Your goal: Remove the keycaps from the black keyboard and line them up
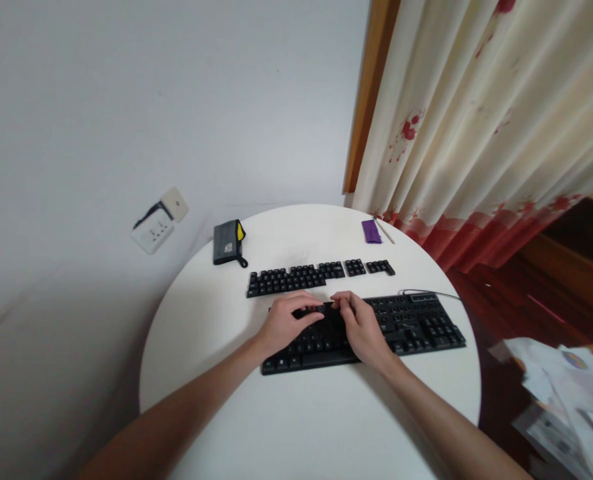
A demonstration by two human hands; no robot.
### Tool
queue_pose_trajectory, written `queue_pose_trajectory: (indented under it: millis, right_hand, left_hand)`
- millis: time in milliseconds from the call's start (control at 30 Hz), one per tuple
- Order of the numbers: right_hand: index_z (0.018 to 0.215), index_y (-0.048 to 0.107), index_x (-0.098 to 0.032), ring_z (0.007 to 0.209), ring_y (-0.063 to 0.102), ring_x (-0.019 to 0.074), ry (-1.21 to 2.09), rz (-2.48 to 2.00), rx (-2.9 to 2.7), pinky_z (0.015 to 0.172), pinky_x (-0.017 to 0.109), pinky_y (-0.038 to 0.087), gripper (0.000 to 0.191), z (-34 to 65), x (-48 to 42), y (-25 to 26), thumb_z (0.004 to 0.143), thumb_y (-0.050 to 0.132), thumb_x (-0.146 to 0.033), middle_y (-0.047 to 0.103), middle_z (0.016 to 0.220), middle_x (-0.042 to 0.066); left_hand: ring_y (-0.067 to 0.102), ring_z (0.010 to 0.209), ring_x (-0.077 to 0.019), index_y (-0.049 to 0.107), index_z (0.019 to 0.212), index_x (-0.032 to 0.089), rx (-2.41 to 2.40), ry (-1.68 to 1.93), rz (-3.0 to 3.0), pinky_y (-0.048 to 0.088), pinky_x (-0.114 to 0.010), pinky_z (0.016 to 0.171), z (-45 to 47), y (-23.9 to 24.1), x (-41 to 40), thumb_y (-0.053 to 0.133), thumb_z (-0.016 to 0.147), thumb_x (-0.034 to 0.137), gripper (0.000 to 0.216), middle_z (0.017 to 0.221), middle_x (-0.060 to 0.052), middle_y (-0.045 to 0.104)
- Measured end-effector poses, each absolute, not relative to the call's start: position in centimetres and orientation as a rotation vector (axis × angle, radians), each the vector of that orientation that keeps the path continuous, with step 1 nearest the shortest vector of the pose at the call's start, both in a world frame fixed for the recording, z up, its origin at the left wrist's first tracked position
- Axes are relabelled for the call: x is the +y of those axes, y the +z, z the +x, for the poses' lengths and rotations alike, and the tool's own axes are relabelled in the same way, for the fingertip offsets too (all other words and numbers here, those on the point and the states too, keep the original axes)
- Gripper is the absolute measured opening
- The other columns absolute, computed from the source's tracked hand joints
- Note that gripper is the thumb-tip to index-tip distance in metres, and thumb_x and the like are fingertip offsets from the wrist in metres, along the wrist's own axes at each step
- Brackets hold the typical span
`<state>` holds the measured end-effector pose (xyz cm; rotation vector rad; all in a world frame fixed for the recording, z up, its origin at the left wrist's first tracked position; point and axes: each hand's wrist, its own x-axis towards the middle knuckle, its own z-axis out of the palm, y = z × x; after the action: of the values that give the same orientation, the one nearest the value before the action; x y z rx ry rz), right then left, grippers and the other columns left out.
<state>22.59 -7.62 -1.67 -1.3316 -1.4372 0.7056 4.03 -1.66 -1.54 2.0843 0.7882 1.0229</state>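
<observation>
On the round white table [226,400], your left hand [284,323] and right hand [361,327] rest curled, fingertips together, on the black keyboard [416,327] — whether they pinch a keycap is hidden. Key legends are too small to read.

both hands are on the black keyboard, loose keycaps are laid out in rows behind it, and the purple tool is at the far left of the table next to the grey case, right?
Not quite. The purple tool lies at the far right of the table, near the curtain, apart from the grey case on the far left. The head view shows it. The rest holds: left hand and right hand on the black keyboard, keycaps in rows behind it.
</observation>
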Motion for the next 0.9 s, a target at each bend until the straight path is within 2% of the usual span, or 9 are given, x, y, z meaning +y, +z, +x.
queue_pose_trajectory:
  millis: [67, 233, 567, 667, 733, 900]
  right_hand:
    - [0.098, 0.067, -0.019, 0.085, 0.061, 0.0191, 0.7, -1.291, -1.589, 0.08, 0.031, 0.046, 0.021, 22.5, -7.9, -1.2, 0.096, 0.046, -0.024, 0.066, 0.091, 0.006]
    - [0.095, 0.068, -0.02, 0.077, 0.058, 0.0179, 0.648, -1.308, -1.761, 0.073, 0.029, 0.045, 0.01, 22.6, -8.0, -0.9, 0.089, 0.06, -0.019, 0.063, 0.084, 0.003]
    - [0.092, 0.069, -0.02, 0.079, 0.061, 0.0182, 0.533, -1.46, -1.957, 0.072, 0.027, 0.043, 0.007, 23.4, -6.8, -0.6, 0.086, 0.067, -0.022, 0.068, 0.086, 0.003]
    - [0.089, 0.07, -0.019, 0.074, 0.061, 0.0182, 0.441, -1.683, -1.932, 0.069, 0.027, 0.041, 0.009, 24.3, -5.0, -0.3, 0.086, 0.067, -0.026, 0.068, 0.078, 0.003]
    - [0.09, 0.07, -0.019, 0.075, 0.062, 0.0191, 0.39, -1.881, -1.873, 0.066, 0.026, 0.04, 0.011, 24.9, -3.4, -0.4, 0.086, 0.067, -0.028, 0.069, 0.078, 0.003]
    - [0.097, 0.072, -0.02, 0.084, 0.066, 0.021, 0.394, -2.103, -1.883, 0.067, 0.026, 0.039, 0.016, 25.4, -0.3, -0.9, 0.085, 0.068, -0.03, 0.073, 0.09, 0.006]
  left_hand:
    - [0.068, 0.082, -0.0185, 0.076, 0.09, 0.018, 0.786, 1.017, 2.076, 0.055, -0.03, 0.077, 3.9, -1.6, -1.5, 0.076, 0.081, 0.028, 0.014, 0.089, -0.006, 0.073]
    - [0.069, 0.08, -0.0181, 0.076, 0.088, 0.018, 0.76, 0.982, 2.056, 0.054, -0.029, 0.075, 3.8, -1.7, -1.5, 0.077, 0.08, 0.03, 0.015, 0.086, -0.005, 0.073]
    - [0.065, 0.076, -0.0175, 0.073, 0.077, 0.018, 0.871, 0.941, 2.137, 0.05, -0.028, 0.072, 3.6, -1.9, -1.1, 0.08, 0.076, 0.033, 0.016, 0.079, -0.002, 0.071]
    - [0.065, 0.077, -0.0166, 0.072, 0.078, 0.018, 0.922, 1.011, 2.126, 0.049, -0.027, 0.073, 3.3, -1.6, -0.9, 0.07, 0.086, 0.033, 0.018, 0.079, -0.003, 0.071]
    - [0.064, 0.074, -0.0159, 0.071, 0.075, 0.017, 0.957, 1.057, 2.109, 0.048, -0.027, 0.071, 3.1, -1.4, -0.8, 0.058, 0.094, 0.033, 0.028, 0.076, -0.003, 0.069]
    - [0.063, 0.069, -0.0148, 0.068, 0.071, 0.016, 0.968, 1.142, 2.024, 0.047, -0.025, 0.066, 2.8, -1.0, -0.7, 0.046, 0.1, 0.033, 0.04, 0.072, -0.004, 0.068]
